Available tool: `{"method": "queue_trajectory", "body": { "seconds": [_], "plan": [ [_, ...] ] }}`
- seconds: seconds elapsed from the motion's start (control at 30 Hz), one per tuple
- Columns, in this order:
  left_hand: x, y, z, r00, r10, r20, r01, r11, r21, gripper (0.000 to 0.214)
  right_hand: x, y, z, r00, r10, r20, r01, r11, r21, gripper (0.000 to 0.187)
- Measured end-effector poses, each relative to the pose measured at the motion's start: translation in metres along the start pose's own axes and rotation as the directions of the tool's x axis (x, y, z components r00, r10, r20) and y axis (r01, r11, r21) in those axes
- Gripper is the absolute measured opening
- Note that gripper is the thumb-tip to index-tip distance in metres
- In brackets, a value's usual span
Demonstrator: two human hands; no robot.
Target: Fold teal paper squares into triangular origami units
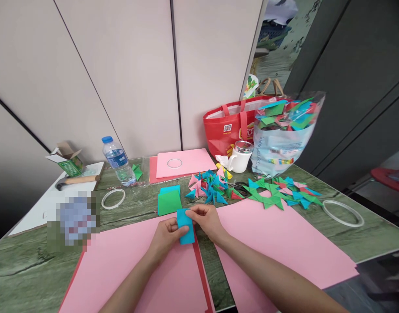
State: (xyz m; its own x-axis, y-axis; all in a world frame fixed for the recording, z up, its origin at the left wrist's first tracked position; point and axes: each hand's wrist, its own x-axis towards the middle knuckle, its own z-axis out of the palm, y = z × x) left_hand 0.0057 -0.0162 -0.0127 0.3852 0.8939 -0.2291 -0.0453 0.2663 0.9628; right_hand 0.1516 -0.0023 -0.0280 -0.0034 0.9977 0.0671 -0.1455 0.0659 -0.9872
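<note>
A small blue sheet of paper (185, 224), folded to a narrow rectangle, is held upright between both hands above the pink paper. My left hand (170, 234) pinches its left side, thumb across the front. At its upper right edge, my right hand (204, 219) grips it between thumb and fingers. Just behind lies a stack of green and blue paper squares (169, 201). A pile of folded blue, pink and red paper pieces (211, 186) sits farther back, beside star-shaped rings of folded paper (266, 196).
Large pink sheets (131, 265) lie under both arms. A water bottle (116, 161), a hammer (77, 180), an open box (67, 161) and a white ring (113, 198) stand or lie left. A white mug (241, 156), red bag (224, 130) and plastic bag of folded paper (280, 143) stand at back right.
</note>
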Motion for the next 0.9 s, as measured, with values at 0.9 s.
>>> {"method": "queue_trajectory", "body": {
  "seconds": [0.9],
  "plan": [
    [0.0044, -0.0080, -0.0038, 0.998, -0.046, 0.040, 0.051, 0.988, -0.143, 0.031, 0.0028, 0.0101, -0.0006, 1.000, 0.024, 0.004, -0.025, 0.999, 0.045, 0.022]
  ]
}}
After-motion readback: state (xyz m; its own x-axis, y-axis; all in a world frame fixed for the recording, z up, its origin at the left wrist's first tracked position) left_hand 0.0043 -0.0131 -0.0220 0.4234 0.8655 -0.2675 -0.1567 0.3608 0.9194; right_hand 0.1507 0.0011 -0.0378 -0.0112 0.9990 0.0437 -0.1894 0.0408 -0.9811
